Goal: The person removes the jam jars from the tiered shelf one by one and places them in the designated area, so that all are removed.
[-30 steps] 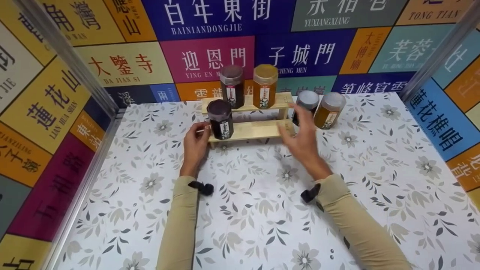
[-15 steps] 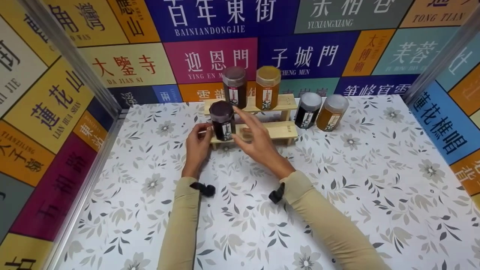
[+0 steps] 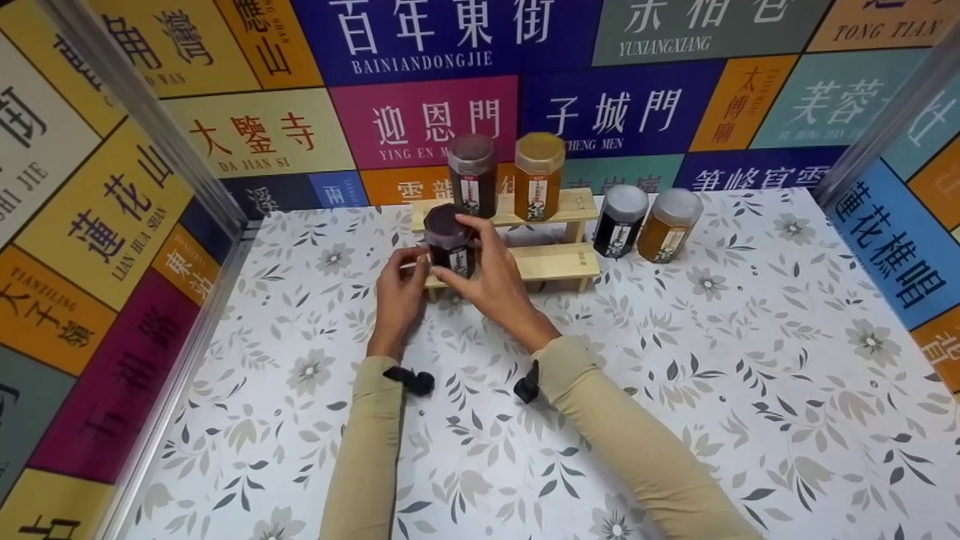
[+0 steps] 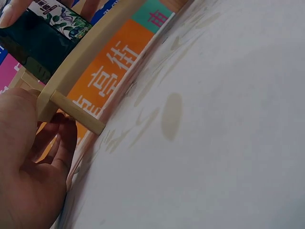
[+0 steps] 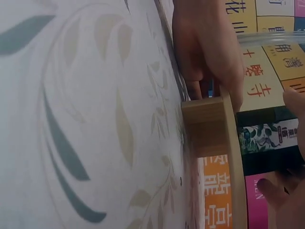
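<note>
the left hand (image 3: 400, 294) is pinching the wooden rack (image 3: 581, 202) between its fingers while the right hand (image 3: 495, 289) is curling, half-open, round the dark jar (image 3: 450, 231) standing on the lower step (image 3: 559, 262), so firm bracing is probably serving best.

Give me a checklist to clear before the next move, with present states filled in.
Left hand holding left end of wooden rack: ok.
Right hand around the front jar: ok.
Firm grip on it: cannot tell.
Front jar upright on lower shelf: ok.
Dark back jar and yellow-lidded jar upright: ok.
All five jars racked: not ok; black jar and amber jar stand on table.
</note>
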{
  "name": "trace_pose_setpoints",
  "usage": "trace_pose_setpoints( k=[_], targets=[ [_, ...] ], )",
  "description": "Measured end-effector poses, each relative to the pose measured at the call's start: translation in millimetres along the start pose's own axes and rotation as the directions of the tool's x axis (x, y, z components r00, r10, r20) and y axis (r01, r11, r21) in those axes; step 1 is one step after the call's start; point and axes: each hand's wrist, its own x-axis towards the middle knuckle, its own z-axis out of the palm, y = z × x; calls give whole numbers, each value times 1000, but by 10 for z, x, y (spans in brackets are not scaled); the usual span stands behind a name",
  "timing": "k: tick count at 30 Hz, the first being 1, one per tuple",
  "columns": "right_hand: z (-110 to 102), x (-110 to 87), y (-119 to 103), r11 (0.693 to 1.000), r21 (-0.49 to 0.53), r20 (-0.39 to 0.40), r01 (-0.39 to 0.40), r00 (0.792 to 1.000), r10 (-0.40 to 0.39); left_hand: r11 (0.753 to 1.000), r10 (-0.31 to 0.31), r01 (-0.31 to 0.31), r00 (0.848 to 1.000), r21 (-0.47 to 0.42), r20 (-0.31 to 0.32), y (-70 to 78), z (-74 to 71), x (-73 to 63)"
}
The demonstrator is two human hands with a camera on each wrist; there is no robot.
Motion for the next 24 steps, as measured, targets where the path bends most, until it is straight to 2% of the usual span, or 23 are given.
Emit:
trace_pose_setpoints(
  k=[5, 10, 15, 24],
  targets=[
    [-24, -5, -57, 999, 33, -61, -35, 997, 37, 1000, -10, 10, 1000, 10, -8, 9, 2, 10],
    [-155, -87, -43, 998, 44, -53, -36, 998, 38, 1000, -12, 12, 1000, -4, -14, 22, 20, 9],
    [-391, -218, 0, 994, 90, -38, -59, 997, 62, 1000, 17, -17, 1000, -13, -7, 40, 27, 13],
    [-910, -404, 181, 990, 66, -77, -123, 989, 128, 1000, -14, 14, 1000, -3, -4, 23, 5, 2]
  ],
)
